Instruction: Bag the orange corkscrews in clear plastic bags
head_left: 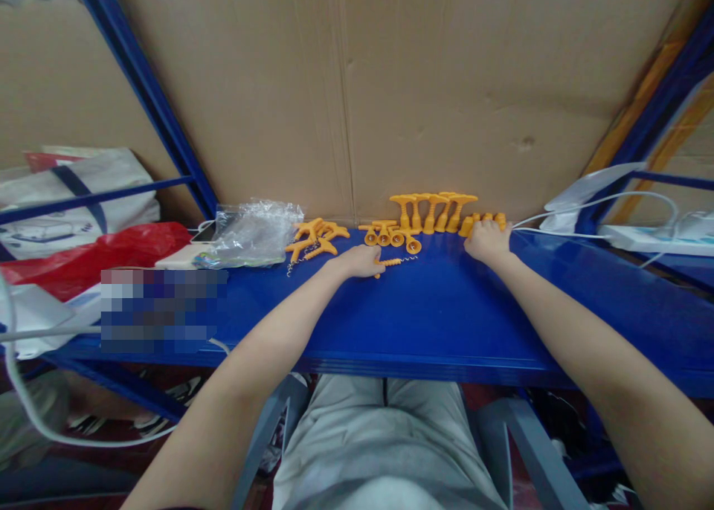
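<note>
Seen from your own head, you sit at a blue shelf (446, 324) backed by a sheet of brown cardboard (390, 86).

At the far left a red bag (89, 253) lies by a white bag (72, 190). Next comes a crumpled clear plastic bag (251, 231), then a loose heap of orange corkscrew parts (313, 240) with a thin metal spiral poking out.

Your left hand (360, 261) rests on the shelf near the middle, fingers curled together over an orange corkscrew (393, 262). Its handle end sits under your fingers and its wire spiral points right. I cannot tell how firmly you grip it.

Just behind it lies a row of orange bell-shaped caps (390, 235), then a row of upright T-handled corkscrews (433, 209) against the cardboard.

Your right hand (488, 241) rests further right, fingers bent down and together on a row of small orange pieces (484, 220). Whether it pinches one is hidden.

At the far right are a white cable (558, 220) and a white power strip (652, 239).

These parts look like light, stiff moulded plastic, probably smooth. Take hold of the corkscrew by the plastic handle, as the wire tip looks sharp and may snag.
</note>
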A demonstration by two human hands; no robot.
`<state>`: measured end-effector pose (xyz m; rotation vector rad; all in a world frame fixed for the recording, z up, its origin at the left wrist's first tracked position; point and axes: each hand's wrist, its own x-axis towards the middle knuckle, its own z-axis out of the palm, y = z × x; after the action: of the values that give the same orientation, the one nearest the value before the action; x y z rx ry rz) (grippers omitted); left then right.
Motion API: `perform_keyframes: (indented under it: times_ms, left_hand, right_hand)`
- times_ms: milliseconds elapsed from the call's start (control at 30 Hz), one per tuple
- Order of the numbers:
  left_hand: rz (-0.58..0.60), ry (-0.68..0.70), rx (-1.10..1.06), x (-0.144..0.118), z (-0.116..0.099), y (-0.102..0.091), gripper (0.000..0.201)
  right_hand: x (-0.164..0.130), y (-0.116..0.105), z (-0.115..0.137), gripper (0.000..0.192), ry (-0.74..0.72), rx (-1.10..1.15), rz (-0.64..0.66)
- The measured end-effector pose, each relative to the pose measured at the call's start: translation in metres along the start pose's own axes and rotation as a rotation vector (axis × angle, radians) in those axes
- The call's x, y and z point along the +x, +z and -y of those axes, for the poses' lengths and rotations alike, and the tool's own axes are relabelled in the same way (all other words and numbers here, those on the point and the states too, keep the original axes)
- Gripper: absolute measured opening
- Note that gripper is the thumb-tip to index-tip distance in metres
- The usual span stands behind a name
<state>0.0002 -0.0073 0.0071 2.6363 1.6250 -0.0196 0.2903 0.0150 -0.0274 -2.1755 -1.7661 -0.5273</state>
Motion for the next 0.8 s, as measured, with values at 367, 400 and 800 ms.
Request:
perform_keyframes:
  times_ms: [367,400,800]
  left_hand:
    - [-0.018,0.071,-0.038,0.004,0.005,0.004,0.017]
    - [-0.019,0.078,-0.044,0.005,0.006,0.004,0.017]
    - [-0.231,0.035,-0.064,0.010,0.012,0.009,0.028]
  right_hand:
    - [0.001,0.006,0.017,0.042,-0.125,0.194,0.097]
    - [0.000,0.007,0.021,0.040,-0.132,0.254,0.115]
    - [-0.021,-0.013,0.048,0.031,-0.505,0.186,-0.006]
